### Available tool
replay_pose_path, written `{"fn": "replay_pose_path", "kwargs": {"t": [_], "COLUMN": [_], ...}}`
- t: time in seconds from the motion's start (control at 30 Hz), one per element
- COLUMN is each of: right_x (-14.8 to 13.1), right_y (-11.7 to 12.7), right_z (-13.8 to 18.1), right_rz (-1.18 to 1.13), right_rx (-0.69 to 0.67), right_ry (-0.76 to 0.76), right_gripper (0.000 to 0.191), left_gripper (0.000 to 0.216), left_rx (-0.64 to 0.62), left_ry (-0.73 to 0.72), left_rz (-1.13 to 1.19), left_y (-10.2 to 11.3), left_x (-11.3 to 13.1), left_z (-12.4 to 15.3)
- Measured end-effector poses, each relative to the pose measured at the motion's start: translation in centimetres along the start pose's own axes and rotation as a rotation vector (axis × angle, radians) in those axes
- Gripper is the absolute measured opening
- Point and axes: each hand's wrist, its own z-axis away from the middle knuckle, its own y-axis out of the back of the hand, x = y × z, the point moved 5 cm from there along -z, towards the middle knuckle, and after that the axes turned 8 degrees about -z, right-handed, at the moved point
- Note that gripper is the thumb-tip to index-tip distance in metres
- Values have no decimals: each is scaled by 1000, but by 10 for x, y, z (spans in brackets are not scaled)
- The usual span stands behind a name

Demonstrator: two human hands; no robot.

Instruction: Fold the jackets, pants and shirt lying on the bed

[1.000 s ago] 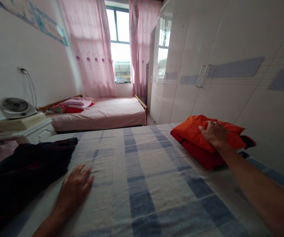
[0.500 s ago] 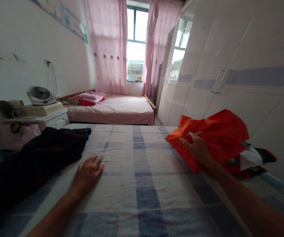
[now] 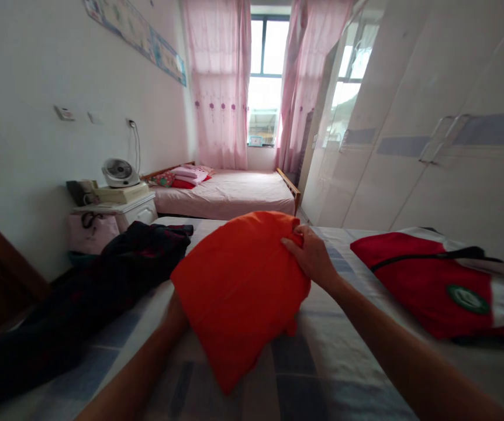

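A bright orange cloth garment (image 3: pixel 245 280) hangs bunched above the middle of the bed, one corner drooping toward me. My right hand (image 3: pixel 311 251) pinches its upper right edge, thumb and fingers closed on the fabric. Behind the cloth's left side goes my left hand (image 3: pixel 180 310); only the wrist area shows, and its fingers are hidden. Farther right lies a red and white garment (image 3: pixel 427 280) with a black zipper line and a round green badge. A dark garment (image 3: pixel 116 280) stretches along the left side of the bed.
Beneath everything is a blue-and-white checked bedsheet (image 3: pixel 335 351). White wardrobes (image 3: pixel 410 169) line the right wall. A second bed (image 3: pixel 243 190) with pink bedding stands by the window. At left, a small fan (image 3: pixel 120 171) sits on a white nightstand (image 3: pixel 140 210), near a pink bag (image 3: pixel 94 234).
My right hand has brought the orange garment from the right side to the middle, uncovering the red and white garment. My left hand, flat on the sheet before, is now behind the orange cloth.
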Motion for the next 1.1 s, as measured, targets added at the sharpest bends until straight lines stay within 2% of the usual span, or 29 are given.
{"fn": "replay_pose_path", "kwargs": {"t": [0.1, 0.23, 0.33, 0.4, 0.43, 0.5, 0.53, 0.57, 0.63, 0.7, 0.77, 0.87, 0.97, 1.03, 1.1], "right_x": [69, 134, 153, 156, 155, 153, 151, 150, 148, 146, 144, 140, 137, 137, 138], "right_y": [-8, 11, 19, 16, 13, 6, 3, 1, 0, 1, 3, 4, 5, 4, 4], "right_z": [29, 63, 75, 77, 78, 77, 78, 78, 79, 81, 82, 82, 81, 81, 81], "right_rz": [83, 148, 186, 204, 213, 232, 242, 252, 272, 288, 299, 313, 317, 315, 310], "right_rx": [-100, -36, 9, -7, -27, -73, -93, -108, -130, -149, -168, -185, -189, -192, -195], "right_ry": [-128, -270, -329, -321, -306, -268, -251, -238, -222, -209, -197, -189, -187, -188, -189], "right_gripper": [24, 28, 29, 27, 26, 25, 25, 25, 26, 26, 24, 22, 20, 20, 19], "left_gripper": [30, 37, 40, 36, 34, 31, 31, 33, 37, 32, 19, 9, 10, 10, 8], "left_rx": [3, 86, 325, 491, 531, 470, 385, 278, 68, -101, -194, -167, -60, 56, 268], "left_ry": [22, 111, 136, 20, -77, -285, -370, -426, -431, -371, -344, -346, -281, -221, -163], "left_rz": [43, 79, 103, 77, 39, -81, -142, -195, -269, -302, -306, -265, -173, -45, 118], "left_y": [2, 16, 50, 77, 87, 92, 87, 78, 53, 28, 11, 8, 36, 73, 122], "left_x": [0, -8, -3, 23, 42, 87, 109, 127, 150, 157, 157, 153, 148, 147, 145], "left_z": [-4, -17, -20, -16, -14, -10, -9, -9, -12, -16, -18, -24, -40, -56, -68]}}
